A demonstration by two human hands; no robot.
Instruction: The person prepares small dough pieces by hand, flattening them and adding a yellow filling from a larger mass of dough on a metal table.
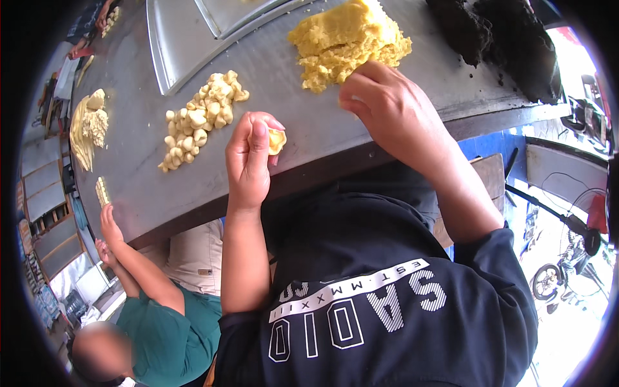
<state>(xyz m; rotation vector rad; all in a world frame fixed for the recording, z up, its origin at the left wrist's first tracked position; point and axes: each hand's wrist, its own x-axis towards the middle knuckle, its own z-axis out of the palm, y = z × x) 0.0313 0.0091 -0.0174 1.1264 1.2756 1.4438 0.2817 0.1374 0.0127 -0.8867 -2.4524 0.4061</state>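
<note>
My left hand point(248, 158) is raised over the table's near edge, its fingers closed around a small cupped piece of dough point(277, 141) with a yellowish inside. The thumb lies along the dough's side. At the near side of a large crumbly yellow mound of filling point(348, 39) is my right hand point(387, 106), fingers bent and drawn together. Whatever sits between those fingertips is too hidden to make out. Left of my left hand lies a pile of small pale dough balls point(206, 113).
Metal trays point(184, 48) lie at the back of the grey table point(271, 71). A dark, crumbly mass point(509, 48) rests at the far right. To my left, a person in a green shirt point(171, 335) works near a strip of dough pieces point(102, 191); more pale dough point(87, 132) lies beyond.
</note>
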